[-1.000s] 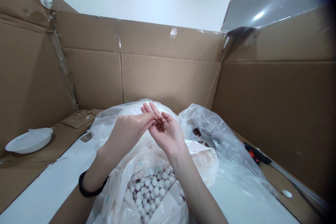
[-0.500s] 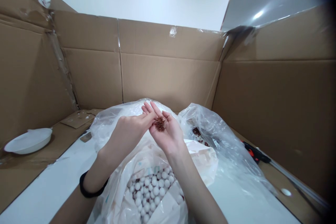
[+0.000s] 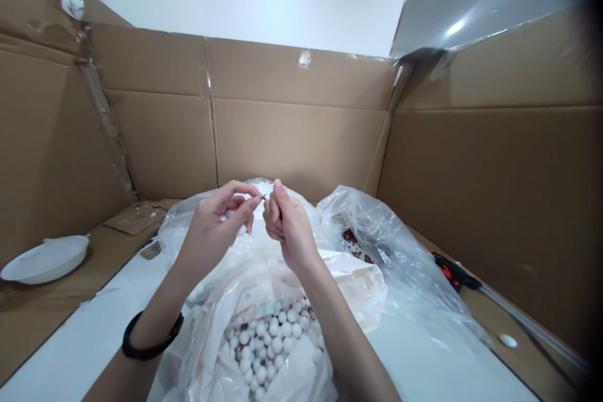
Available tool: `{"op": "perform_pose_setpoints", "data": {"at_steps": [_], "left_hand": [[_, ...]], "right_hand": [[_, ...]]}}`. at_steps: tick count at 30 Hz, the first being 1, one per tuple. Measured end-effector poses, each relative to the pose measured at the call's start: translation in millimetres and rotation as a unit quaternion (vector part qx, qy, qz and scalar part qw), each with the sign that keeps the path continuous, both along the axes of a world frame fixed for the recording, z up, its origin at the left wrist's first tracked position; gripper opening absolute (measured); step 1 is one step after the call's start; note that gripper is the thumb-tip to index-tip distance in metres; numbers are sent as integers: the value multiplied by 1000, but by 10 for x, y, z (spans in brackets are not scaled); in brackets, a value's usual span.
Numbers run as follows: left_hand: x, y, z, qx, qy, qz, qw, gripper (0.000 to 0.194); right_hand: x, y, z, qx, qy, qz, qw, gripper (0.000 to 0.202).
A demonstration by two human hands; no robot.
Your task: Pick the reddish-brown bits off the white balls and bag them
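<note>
My left hand [image 3: 207,229] pinches a tiny dark reddish-brown piece [image 3: 264,197] between thumb and forefinger. Small white balls [image 3: 227,215] are tucked under its other fingers. Close beside it, my right hand [image 3: 296,229] is curled into a fist with the thumb up; the brown bits seen on its palm earlier are now hidden inside. Below both hands, an open plastic bag [image 3: 198,358] holds many white balls [image 3: 276,344] with some reddish-brown bits among them.
Behind on the right, a clear plastic bag [image 3: 400,264] contains reddish-brown bits [image 3: 355,245]. A white dish [image 3: 47,260] lies far left. A black-and-red tool [image 3: 455,273] and a white disc [image 3: 507,340] lie at right. Cardboard walls [image 3: 301,138] enclose the table.
My right palm, open with brown bits on it, has closed into a fist. My left hand has drawn back to the left and now pinches one small piece, with white balls showing.
</note>
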State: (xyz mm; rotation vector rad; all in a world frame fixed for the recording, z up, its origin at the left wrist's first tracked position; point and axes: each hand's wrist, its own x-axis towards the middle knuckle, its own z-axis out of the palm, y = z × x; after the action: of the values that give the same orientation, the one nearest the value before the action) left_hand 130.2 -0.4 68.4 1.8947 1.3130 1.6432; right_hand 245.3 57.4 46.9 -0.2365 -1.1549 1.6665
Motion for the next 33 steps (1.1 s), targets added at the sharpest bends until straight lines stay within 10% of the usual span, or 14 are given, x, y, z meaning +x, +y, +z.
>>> {"op": "perform_pose_setpoints", "data": {"at_steps": [6,20,25,33], "left_hand": [[-11,-12,5,-14,-4,1,1000,13],[83,-14,-107,117,184,148,965,13],[157,-11,-98,90,-66,49,993,18],[175,14,-75,155,-331,29,930,13]], "right_hand": [[19,-57,-4,163,-109,-86,977,49],[34,-120,25,221,-126,-200,946,41],[46,-158,38,164,-77,-138,974,45],[-137,-392,-28,246,-95,-106,959,42]]}}
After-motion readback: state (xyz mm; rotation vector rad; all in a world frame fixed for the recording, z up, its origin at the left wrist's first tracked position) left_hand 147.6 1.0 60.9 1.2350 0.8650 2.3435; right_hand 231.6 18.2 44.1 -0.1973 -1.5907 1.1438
